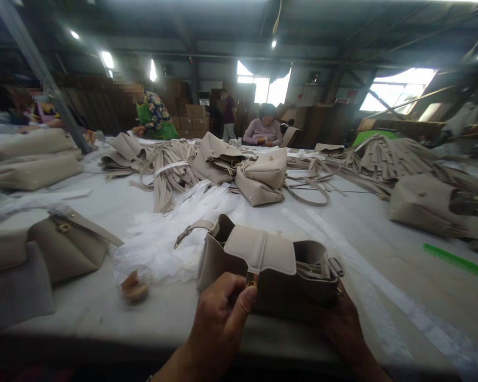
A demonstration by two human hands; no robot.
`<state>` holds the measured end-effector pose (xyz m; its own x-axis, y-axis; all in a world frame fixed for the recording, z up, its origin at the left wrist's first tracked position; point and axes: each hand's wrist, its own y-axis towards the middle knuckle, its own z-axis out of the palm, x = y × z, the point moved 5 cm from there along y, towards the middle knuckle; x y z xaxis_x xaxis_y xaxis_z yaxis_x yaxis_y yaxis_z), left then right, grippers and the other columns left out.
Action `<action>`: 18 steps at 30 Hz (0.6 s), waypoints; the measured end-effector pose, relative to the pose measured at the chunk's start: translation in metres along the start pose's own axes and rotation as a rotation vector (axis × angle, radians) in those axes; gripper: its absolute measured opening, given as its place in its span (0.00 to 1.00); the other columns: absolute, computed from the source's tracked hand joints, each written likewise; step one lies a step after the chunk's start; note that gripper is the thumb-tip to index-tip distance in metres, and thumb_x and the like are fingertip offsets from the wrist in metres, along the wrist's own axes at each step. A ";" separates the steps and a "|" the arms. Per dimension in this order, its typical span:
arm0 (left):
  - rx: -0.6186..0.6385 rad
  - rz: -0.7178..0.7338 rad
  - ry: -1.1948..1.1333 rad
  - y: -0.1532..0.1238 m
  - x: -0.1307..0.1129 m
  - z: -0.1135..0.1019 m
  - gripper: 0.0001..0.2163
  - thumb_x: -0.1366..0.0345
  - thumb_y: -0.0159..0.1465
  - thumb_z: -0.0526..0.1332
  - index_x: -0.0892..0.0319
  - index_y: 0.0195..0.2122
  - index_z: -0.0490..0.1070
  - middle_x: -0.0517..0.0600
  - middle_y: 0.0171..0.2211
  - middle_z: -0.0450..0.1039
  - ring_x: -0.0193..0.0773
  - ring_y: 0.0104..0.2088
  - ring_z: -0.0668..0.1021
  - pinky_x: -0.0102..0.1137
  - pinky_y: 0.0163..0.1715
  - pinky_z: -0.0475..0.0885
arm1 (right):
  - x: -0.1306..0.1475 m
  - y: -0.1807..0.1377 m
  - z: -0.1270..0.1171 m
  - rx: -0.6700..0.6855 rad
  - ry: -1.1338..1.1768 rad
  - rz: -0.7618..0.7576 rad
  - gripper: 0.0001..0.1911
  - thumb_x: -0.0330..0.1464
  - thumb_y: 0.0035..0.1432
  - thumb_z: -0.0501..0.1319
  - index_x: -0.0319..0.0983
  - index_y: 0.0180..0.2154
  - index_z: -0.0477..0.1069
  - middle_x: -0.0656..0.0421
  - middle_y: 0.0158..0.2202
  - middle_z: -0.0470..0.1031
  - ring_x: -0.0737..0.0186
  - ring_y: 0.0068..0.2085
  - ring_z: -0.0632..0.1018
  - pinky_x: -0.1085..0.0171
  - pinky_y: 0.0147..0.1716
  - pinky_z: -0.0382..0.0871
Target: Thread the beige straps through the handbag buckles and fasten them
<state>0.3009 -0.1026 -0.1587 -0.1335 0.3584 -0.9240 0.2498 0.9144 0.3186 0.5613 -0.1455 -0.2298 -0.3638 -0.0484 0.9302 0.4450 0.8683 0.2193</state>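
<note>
A beige handbag [263,260] stands upright at the near edge of the white table [382,249], its flap folded over the front and a strap end sticking out to the left. My left hand [219,318] is closed, thumb and fingers pinching the gold clasp [250,281] at the tip of the flap. My right hand [342,323] grips the bag's lower right corner from below; its fingers are mostly hidden behind the bag.
White tissue paper [163,239] lies just left of the bag, with a small round object [135,286] near it. More beige bags [258,178] and piles of straps [167,170] cover the table. Another bag [63,244] sits at left. Several people work at the far side.
</note>
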 end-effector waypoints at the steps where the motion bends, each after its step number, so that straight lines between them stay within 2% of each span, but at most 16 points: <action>1: -0.117 0.089 0.054 0.001 -0.002 -0.011 0.06 0.62 0.62 0.60 0.58 0.31 0.71 0.50 0.29 0.71 0.38 0.32 0.73 0.31 0.35 0.67 | 0.000 0.000 -0.001 -0.013 -0.029 -0.005 0.34 0.41 0.44 0.69 0.38 0.52 0.63 0.51 0.50 0.73 0.47 0.50 0.74 0.55 0.48 0.70; 3: -0.378 0.157 0.106 0.002 0.002 -0.035 0.05 0.62 0.61 0.61 0.57 0.34 0.71 0.51 0.36 0.72 0.42 0.40 0.73 0.34 0.44 0.66 | -0.002 0.000 -0.002 -0.013 -0.067 0.003 0.35 0.41 0.44 0.68 0.39 0.54 0.63 0.51 0.51 0.72 0.47 0.51 0.73 0.54 0.50 0.69; 4: -0.469 0.111 0.106 0.005 0.009 -0.047 0.06 0.60 0.60 0.62 0.57 0.35 0.71 0.51 0.38 0.72 0.43 0.43 0.73 0.35 0.46 0.65 | -0.003 0.000 -0.002 -0.011 -0.065 0.012 0.36 0.42 0.45 0.68 0.39 0.55 0.62 0.51 0.51 0.71 0.46 0.51 0.73 0.54 0.50 0.69; 5: -0.505 0.018 0.082 0.010 0.020 -0.056 0.09 0.58 0.60 0.62 0.57 0.36 0.70 0.51 0.39 0.72 0.44 0.44 0.73 0.35 0.47 0.66 | -0.004 0.001 -0.003 -0.015 -0.051 0.014 0.37 0.41 0.45 0.68 0.39 0.55 0.61 0.51 0.52 0.71 0.46 0.51 0.73 0.55 0.50 0.70; 7: -0.440 -0.207 -0.017 0.021 0.044 -0.065 0.15 0.51 0.60 0.60 0.58 0.39 0.70 0.51 0.39 0.73 0.46 0.45 0.73 0.35 0.45 0.67 | -0.007 0.001 -0.003 -0.006 -0.006 0.013 0.35 0.40 0.45 0.68 0.40 0.55 0.62 0.52 0.52 0.71 0.47 0.50 0.74 0.57 0.48 0.71; 9: -0.321 -0.322 -0.125 0.033 0.060 -0.063 0.20 0.47 0.60 0.58 0.59 0.44 0.69 0.53 0.43 0.73 0.48 0.49 0.73 0.34 0.45 0.68 | -0.008 0.000 -0.002 0.014 0.050 -0.003 0.32 0.39 0.45 0.68 0.41 0.52 0.64 0.53 0.50 0.73 0.49 0.49 0.75 0.59 0.45 0.72; 11: -0.217 -0.306 -0.201 0.045 0.063 -0.055 0.26 0.46 0.57 0.60 0.59 0.50 0.66 0.54 0.48 0.71 0.50 0.53 0.71 0.35 0.47 0.68 | -0.006 -0.003 0.000 0.049 0.119 -0.026 0.27 0.37 0.47 0.67 0.41 0.50 0.65 0.54 0.48 0.73 0.51 0.47 0.75 0.61 0.44 0.72; 14: -0.090 -0.273 -0.263 0.058 0.056 -0.039 0.36 0.49 0.51 0.67 0.57 0.58 0.58 0.55 0.51 0.69 0.51 0.50 0.73 0.36 0.46 0.71 | 0.002 -0.003 0.003 0.069 0.229 -0.035 0.23 0.36 0.49 0.66 0.41 0.48 0.66 0.55 0.47 0.73 0.54 0.45 0.75 0.62 0.44 0.70; 16: -0.075 -0.296 -0.220 0.066 0.052 -0.037 0.41 0.51 0.50 0.68 0.52 0.62 0.52 0.55 0.52 0.68 0.50 0.46 0.76 0.37 0.42 0.73 | 0.010 0.004 0.005 0.078 0.281 -0.021 0.21 0.36 0.49 0.66 0.41 0.45 0.66 0.56 0.43 0.74 0.55 0.42 0.74 0.63 0.42 0.69; 18: -0.123 -0.282 -0.080 0.076 0.053 -0.047 0.39 0.51 0.52 0.67 0.48 0.63 0.50 0.53 0.54 0.66 0.51 0.43 0.77 0.40 0.40 0.74 | 0.019 0.014 0.008 0.093 0.323 -0.029 0.20 0.36 0.47 0.67 0.40 0.43 0.67 0.58 0.39 0.74 0.57 0.39 0.73 0.64 0.40 0.68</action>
<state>0.2680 -0.0051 -0.1737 -0.1037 0.0761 -0.9917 0.0950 0.9933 0.0663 0.5544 -0.1303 -0.2111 -0.0903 -0.2147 0.9725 0.3560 0.9050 0.2328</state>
